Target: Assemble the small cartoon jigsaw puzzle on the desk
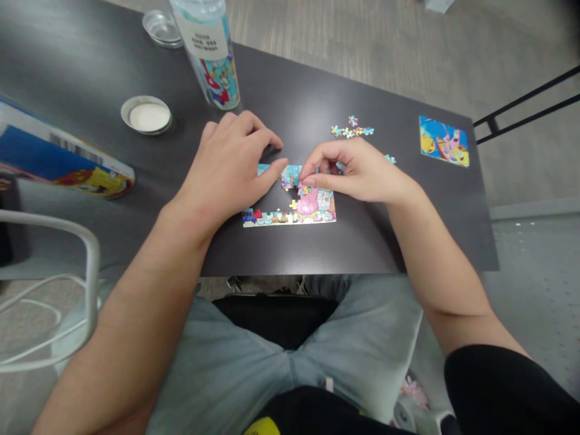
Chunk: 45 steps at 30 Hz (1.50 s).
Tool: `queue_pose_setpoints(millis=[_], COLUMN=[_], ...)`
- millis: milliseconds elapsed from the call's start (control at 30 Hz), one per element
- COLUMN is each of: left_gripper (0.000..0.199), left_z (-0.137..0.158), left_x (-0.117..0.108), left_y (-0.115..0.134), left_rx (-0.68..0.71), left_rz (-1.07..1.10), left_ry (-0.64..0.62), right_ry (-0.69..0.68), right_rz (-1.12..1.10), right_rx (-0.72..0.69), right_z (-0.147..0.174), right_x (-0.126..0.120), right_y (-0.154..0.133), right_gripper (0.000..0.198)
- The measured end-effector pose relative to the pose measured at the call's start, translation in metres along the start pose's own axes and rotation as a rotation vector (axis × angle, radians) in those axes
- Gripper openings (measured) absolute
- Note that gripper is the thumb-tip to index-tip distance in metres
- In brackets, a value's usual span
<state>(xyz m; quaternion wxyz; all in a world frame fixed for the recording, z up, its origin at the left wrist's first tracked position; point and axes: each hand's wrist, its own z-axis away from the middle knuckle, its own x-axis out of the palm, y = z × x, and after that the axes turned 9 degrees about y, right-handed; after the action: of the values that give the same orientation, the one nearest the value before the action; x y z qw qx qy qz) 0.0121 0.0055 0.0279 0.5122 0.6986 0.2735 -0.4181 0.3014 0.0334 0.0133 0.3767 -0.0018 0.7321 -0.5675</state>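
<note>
Dark grey rectangular tabletop (pixel 290 254), in a room with grey flooring (pixel 308 27). Partly assembled, multicoloured cartoon jigsaw puzzle (pixel 312 205): flat, near the front edge, between both hands. Left hand (pixel 231 160): thumb and forefinger spread, at the puzzle's left side. Right hand (pixel 357 169): thumb and fingertips drawn together over the puzzle; whether they pinch a piece, cannot tell. Small multicoloured loose jigsaw pieces (pixel 352 131): beyond the right hand.
</note>
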Motion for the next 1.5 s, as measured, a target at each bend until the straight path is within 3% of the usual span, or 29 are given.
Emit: queue_pose_setpoints(millis=[167, 633, 1000, 1200, 1500], left_gripper=[0.061, 0.070, 0.061, 0.056, 0.051], left_z=[-0.001, -0.003, 0.003, -0.001, -0.001], left_x=[0.000, 0.003, 0.002, 0.002, 0.001], left_y=[0.001, -0.002, 0.001, -0.003, -0.002], left_rx=[-0.003, 0.000, 0.074, 0.061, 0.047], left_rz=[-0.001, -0.050, 0.006, 0.011, 0.006], left_ry=[-0.023, -0.003, 0.038, 0.057, 0.073], right_ry=[-0.018, -0.040, 0.148, 0.163, 0.073], right_rz=[0.020, 0.036, -0.020, -0.097, -0.110], right_rx=[0.000, 0.031, 0.094, 0.097, 0.052], right_z=[-0.001, -0.001, -0.001, -0.001, -0.002], right_x=[0.007, 0.012, 0.014, 0.014, 0.013], right_y=[-0.004, -0.008, -0.004, 0.001, -0.004], right_gripper=[0.032, 0.036, 0.059, 0.071, 0.054])
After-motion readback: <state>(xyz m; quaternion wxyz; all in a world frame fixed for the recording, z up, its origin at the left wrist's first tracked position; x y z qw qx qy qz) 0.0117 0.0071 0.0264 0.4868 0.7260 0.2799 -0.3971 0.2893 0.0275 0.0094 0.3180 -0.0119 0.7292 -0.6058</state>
